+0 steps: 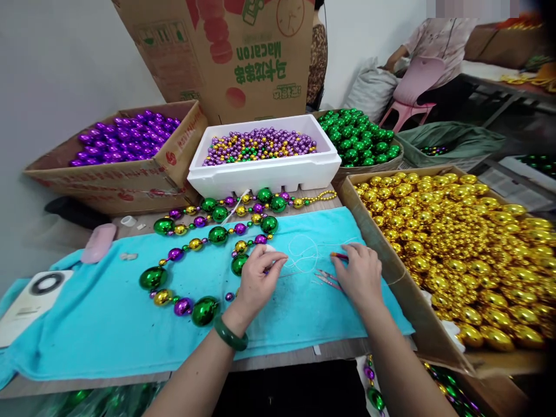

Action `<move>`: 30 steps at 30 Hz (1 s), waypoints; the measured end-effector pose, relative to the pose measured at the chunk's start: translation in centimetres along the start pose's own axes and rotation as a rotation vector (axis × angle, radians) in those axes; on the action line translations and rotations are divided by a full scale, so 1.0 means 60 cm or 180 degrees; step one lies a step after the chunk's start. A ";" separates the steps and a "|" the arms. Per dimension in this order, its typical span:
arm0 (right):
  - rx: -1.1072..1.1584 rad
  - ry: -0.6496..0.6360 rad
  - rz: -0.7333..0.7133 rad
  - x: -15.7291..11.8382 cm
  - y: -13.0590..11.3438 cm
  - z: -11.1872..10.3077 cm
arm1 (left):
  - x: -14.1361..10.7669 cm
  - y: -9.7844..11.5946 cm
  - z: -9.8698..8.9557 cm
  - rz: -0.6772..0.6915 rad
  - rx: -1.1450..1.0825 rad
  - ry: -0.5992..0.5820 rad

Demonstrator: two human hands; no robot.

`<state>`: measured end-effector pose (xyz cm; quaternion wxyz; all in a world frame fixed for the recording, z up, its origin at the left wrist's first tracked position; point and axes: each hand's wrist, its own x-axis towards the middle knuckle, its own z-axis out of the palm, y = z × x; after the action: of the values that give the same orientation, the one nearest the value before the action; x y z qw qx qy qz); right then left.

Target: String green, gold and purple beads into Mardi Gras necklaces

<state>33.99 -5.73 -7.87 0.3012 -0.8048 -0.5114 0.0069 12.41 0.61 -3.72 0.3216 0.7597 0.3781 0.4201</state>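
Observation:
My left hand (259, 275), with a green bangle (230, 334) at the wrist, pinches a thin clear thread at its fingertips. Loops of that thread (304, 255) lie on the blue towel (104, 324) between my hands. In my right hand (361, 271) is a short dark red stick-like thing (339, 255), mostly covered by the fingers; its kind is unclear. Pink-and-silver snips or tweezers (329, 280) lie just left of that hand. A bead garland (218, 234) of green, gold and purple balls winds across the towel, partly hidden behind my left hand.
A white foam box (264, 172) of small mixed beads stands behind the towel. Cartons hold purple beads (125, 139), green beads (358, 136) and gold beads (469, 231). A pink case (99, 243) lies at left. Another person (447, 43) is beyond, near a pink chair (414, 87).

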 end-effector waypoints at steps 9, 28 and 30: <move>0.3634 -0.2324 0.0338 0.007 -0.143 0.023 | 0.013 0.001 -0.015 -0.0245 -0.0061 -0.0034; 0.3299 -0.1917 0.0080 0.069 -0.174 0.036 | 0.054 -0.009 -0.050 -0.1267 -0.1286 0.0330; 0.3154 -0.1661 0.0027 0.083 -0.168 0.033 | 0.058 -0.010 -0.053 -0.1510 -0.1632 0.0372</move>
<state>27.46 2.30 -3.04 0.5069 -0.5407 -0.5014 0.4465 10.65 4.40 -1.42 0.5683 0.5200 0.4440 0.4577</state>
